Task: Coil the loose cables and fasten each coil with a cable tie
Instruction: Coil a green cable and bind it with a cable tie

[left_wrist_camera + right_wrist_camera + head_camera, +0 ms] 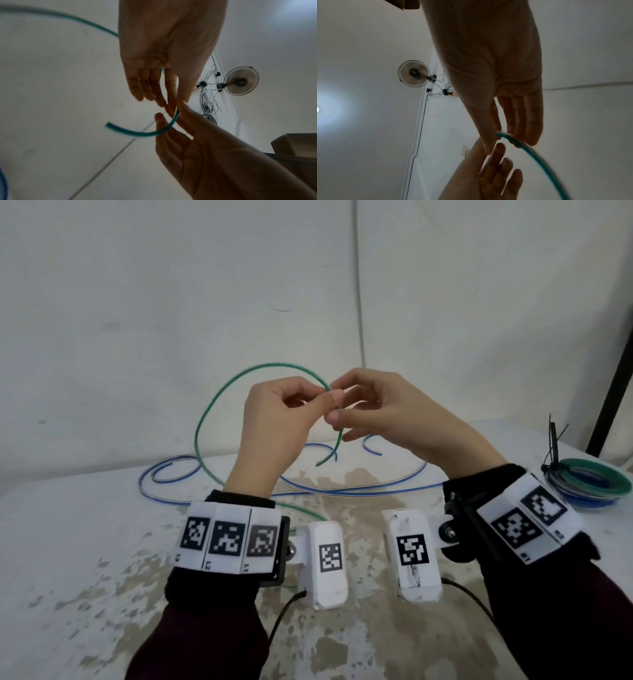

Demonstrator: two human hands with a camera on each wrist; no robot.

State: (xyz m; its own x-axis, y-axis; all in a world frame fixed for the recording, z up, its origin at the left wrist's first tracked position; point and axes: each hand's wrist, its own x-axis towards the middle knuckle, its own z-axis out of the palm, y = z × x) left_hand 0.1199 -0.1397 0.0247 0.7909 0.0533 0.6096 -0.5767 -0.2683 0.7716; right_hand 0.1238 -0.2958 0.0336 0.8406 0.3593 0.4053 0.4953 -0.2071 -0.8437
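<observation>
Green cable (219, 398) is pinched above the table (68, 542) where the thumb and forefinger of the left hand (274, 419) and the right hand (380, 412) meet, fingertips touching. From that pinch it arches up and out past the left hand, drops to the tabletop and runs back under the left wrist; its short free end curls down just below the two thumbs. A loose blue cable (359, 491) lies on the table beneath and beyond both hands. Well away on the right hand's side sits a finished coil (592, 484) with black cable ties (553, 446) standing on it.

From the left wrist, the left hand (164, 40) has its fingers curled onto the cable (147, 133), and the right hand (214, 155) comes up to meet it; the cut end hooks out just below the grip.

From the right wrist, the right hand (489, 67) pinches the cable (530, 152) at thumb and forefinger, the strand sweeping away under its other fingers, while the left hand (488, 180) reaches to the same spot.
</observation>
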